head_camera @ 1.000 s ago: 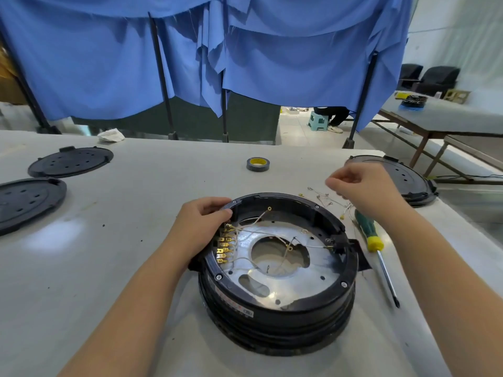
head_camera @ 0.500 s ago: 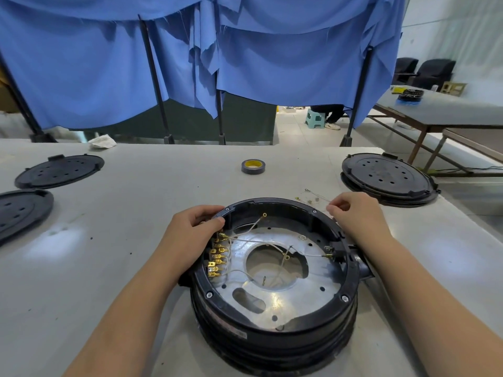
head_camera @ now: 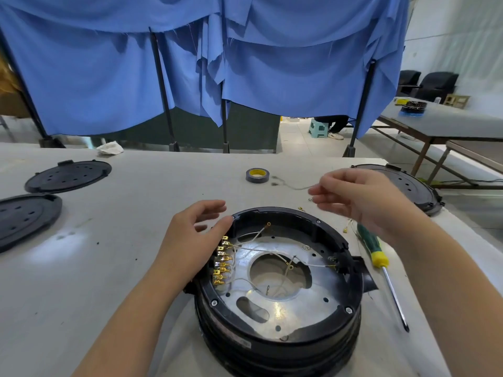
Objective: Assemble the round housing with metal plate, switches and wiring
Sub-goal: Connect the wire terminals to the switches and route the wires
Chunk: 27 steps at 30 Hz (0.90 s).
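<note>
I had the housing at lower centre, my left hand relaxed against its rim. My right hand pinched a blurred loose wire; I feared it snagging the terminals.

Your left hand rested on the housing rim beside the gold terminals. Your right hand hung above the table, pinching a thin wire; a screwdriver lay just right of the housing.

Three black lids, one housing, one screwdriver.
</note>
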Available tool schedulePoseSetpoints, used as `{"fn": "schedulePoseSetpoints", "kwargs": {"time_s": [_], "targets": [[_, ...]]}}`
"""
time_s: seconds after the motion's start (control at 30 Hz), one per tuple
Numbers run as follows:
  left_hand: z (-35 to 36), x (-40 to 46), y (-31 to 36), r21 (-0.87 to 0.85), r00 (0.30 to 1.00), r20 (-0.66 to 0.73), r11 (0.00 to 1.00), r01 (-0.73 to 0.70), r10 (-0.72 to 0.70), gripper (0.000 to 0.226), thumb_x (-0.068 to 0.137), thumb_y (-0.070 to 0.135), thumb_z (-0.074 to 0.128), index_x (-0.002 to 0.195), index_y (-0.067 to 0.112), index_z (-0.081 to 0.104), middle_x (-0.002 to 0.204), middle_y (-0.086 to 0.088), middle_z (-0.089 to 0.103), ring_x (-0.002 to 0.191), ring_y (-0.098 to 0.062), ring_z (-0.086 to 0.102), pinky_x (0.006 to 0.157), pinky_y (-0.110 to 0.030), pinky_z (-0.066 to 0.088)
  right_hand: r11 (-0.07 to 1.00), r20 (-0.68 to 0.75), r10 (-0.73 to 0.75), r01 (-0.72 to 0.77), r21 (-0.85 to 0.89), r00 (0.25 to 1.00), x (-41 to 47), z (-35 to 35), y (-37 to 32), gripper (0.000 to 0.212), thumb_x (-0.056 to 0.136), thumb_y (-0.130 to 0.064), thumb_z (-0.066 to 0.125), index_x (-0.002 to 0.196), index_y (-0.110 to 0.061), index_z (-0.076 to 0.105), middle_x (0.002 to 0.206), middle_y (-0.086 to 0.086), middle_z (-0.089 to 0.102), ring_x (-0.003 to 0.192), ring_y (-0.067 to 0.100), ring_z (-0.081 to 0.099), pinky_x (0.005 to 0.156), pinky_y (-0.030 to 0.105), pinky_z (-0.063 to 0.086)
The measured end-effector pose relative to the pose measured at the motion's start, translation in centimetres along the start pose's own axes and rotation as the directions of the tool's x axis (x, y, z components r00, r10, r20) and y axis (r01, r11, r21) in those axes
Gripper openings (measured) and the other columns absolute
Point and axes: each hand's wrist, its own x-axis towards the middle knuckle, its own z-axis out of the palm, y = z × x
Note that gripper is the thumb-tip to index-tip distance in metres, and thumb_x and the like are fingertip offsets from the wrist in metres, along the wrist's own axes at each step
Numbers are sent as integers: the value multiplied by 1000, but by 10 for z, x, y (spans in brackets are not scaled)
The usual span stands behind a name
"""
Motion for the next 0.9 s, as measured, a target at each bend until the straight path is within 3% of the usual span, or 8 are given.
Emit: {"fn": "schedulePoseSetpoints", "kwargs": {"time_s": [0.17,0.33,0.47,0.53,0.6,0.7,0.83,0.9], "targets": [[-6,-9,23,-124,988,93,986,-110,122,49,69,45,82,114,37,64,108,21,71,105,0,65,90,-26,49,953,274,207,-257,160,939,-11,25,-6,10,69,-13,66,69,-6,72,78,15,73,60,15,71,50,19,55],[0,-16,33,-216,975,173,971,-98,137,13,76,25,79,89,29,78,83,6,77,81,-9,73,75,-17,55,910,301,299,-365,197,906,-11,37,3,10,65,-14,69,64,-8,77,77,12,74,63,13,72,48,16,53],[1,-15,33,-291,983,175,957,2,51,8,77,18,77,83,25,78,77,-2,77,73,-12,73,70,-19,55,900,276,303,-370,232,912,-10,45,10,15,67,-13,69,74,-2,76,81,15,73,66,15,72,51,18,55],[1,-14,32,-298,985,170,954,37,15,7,77,17,77,80,24,78,76,-2,76,70,-11,73,68,-19,55,927,231,266,-314,206,936,-10,49,14,20,73,-14,70,88,-1,71,87,16,73,74,20,73,61,23,59],[2,-13,32,-293,987,158,955,52,-5,9,78,13,76,78,23,78,74,-2,76,69,-10,73,66,-16,54,990,131,139,-140,-1,982,-11,53,17,15,83,-20,69,94,-10,70,92,10,74,85,18,72,74,23,58],[2,-14,32,-272,988,149,960,67,-26,10,79,11,77,77,20,78,74,-2,76,72,-12,74,65,-14,53,950,102,-98,123,-288,990,-18,59,18,12,85,-34,68,89,-25,74,85,-2,75,78,9,71,66,15,54],[2,-16,34,-249,982,183,965,85,-39,8,75,15,80,79,23,79,75,0,76,74,-12,74,65,-14,54,886,199,-206,269,-378,958,-22,67,24,6,85,-30,67,84,-26,72,82,-3,74,82,15,71,83,37,56],[1,-16,35,-222,979,199,970,99,-55,10,72,21,82,80,24,79,75,0,77,75,-12,74,68,-16,55,859,216,-207,283,-426,954,-22,69,28,8,86,-30,67,80,-27,72,79,0,73,80,20,69,81,41,56]]}}
